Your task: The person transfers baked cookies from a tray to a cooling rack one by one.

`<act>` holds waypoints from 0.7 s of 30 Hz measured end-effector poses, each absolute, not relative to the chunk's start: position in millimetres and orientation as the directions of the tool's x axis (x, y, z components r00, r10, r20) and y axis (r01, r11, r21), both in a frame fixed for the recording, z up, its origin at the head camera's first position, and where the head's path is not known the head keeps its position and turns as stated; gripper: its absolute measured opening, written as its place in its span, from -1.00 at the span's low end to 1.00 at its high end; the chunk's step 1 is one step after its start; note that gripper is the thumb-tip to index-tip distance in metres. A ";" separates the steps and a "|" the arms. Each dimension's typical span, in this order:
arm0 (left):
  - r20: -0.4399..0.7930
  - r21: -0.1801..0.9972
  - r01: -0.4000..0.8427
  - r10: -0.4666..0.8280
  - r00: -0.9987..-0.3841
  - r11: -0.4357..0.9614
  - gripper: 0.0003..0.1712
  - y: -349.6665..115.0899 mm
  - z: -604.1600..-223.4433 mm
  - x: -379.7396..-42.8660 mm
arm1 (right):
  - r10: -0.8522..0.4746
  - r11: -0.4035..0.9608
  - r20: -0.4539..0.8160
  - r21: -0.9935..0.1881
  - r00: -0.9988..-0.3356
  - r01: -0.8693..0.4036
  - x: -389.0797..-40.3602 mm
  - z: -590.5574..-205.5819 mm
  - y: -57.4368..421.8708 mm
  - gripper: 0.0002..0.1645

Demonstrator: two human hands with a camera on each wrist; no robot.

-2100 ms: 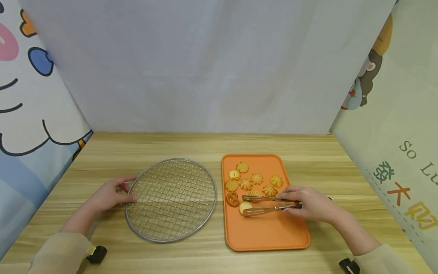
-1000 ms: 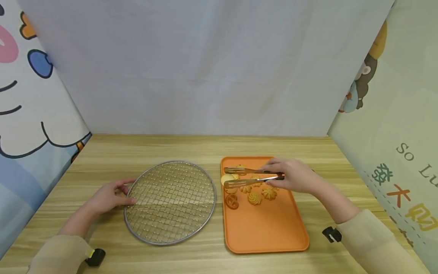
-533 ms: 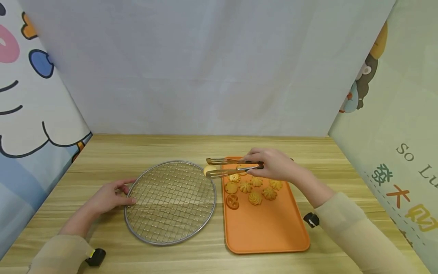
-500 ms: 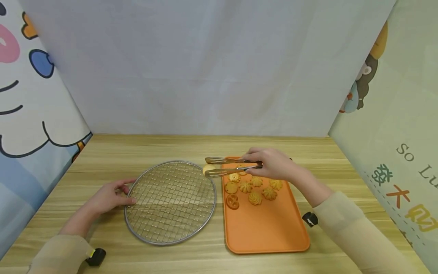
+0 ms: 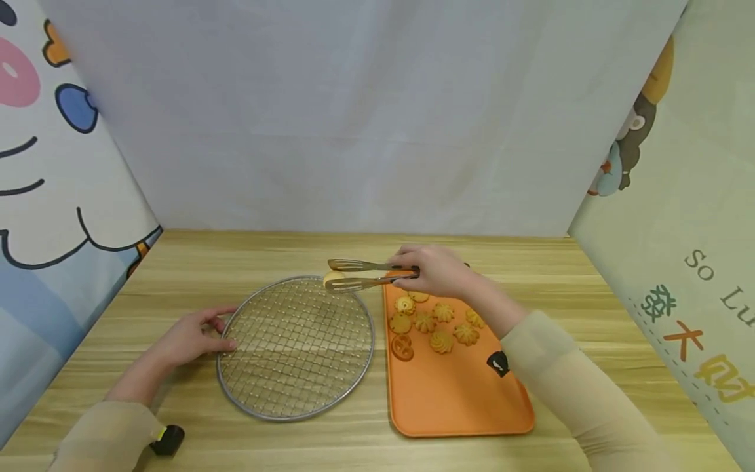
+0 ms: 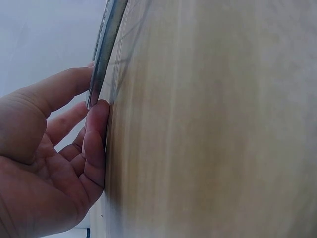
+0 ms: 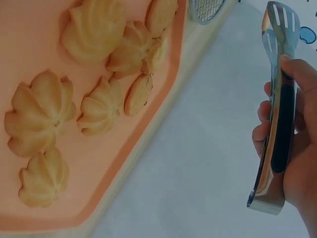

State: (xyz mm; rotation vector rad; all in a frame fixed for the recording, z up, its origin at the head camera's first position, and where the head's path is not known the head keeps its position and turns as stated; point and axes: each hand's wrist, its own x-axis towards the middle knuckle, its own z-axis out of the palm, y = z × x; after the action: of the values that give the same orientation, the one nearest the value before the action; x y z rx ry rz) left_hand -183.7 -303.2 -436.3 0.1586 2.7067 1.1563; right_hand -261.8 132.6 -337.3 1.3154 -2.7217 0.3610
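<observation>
My left hand (image 5: 191,337) pinches the left rim of a round wire rack (image 5: 295,351), thumb above and fingers below. In the left wrist view the rim (image 6: 107,47) sits between the thumb and a fingertip. My right hand (image 5: 439,270) grips metal tongs (image 5: 356,284) by their dark handles. A pale round cookie (image 5: 331,278) is held between the slotted tong ends, over the rack's far right edge. The right wrist view shows fingers (image 7: 262,134) wrapped round the tongs' handle (image 7: 285,126); the cookie is mostly hidden there.
To the right of the rack, an orange tray (image 5: 460,403) carries several cookies, among them a pretzel-shaped one (image 5: 402,347) and a swirled one (image 5: 441,341). The right forearm crosses above the tray. A pale curtain (image 5: 366,131) closes off the table's back edge.
The right hand has moved left with the tongs, lifting the pale round cookie off the tray and bringing it over the rack's edge. My left hand stays on the rim.
</observation>
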 end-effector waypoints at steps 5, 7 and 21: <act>-0.138 0.719 0.017 0.167 -0.976 0.695 -0.07 -302.2 -435.9 -184.7 | -0.750 0.610 0.207 -0.151 -0.628 -0.778 -272.6 -348.8 120.8 -0.57; -0.140 0.718 0.016 0.167 -0.976 0.696 -0.07 -302.1 -435.8 -184.9 | -0.742 0.625 0.198 -0.143 -0.641 -0.768 -275.6 -353.3 116.1 -0.56; -0.137 0.734 0.022 0.180 -0.974 0.679 -0.08 -302.8 -435.5 -183.3 | -0.721 0.675 0.089 -0.137 -0.688 -0.725 -282.8 -376.7 79.6 -0.53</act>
State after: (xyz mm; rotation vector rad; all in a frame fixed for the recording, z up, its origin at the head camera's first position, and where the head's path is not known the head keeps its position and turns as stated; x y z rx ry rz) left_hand -183.3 -302.8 -435.5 0.1640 2.6940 1.1731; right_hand -282.8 79.6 -376.7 1.2299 -2.8494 0.2517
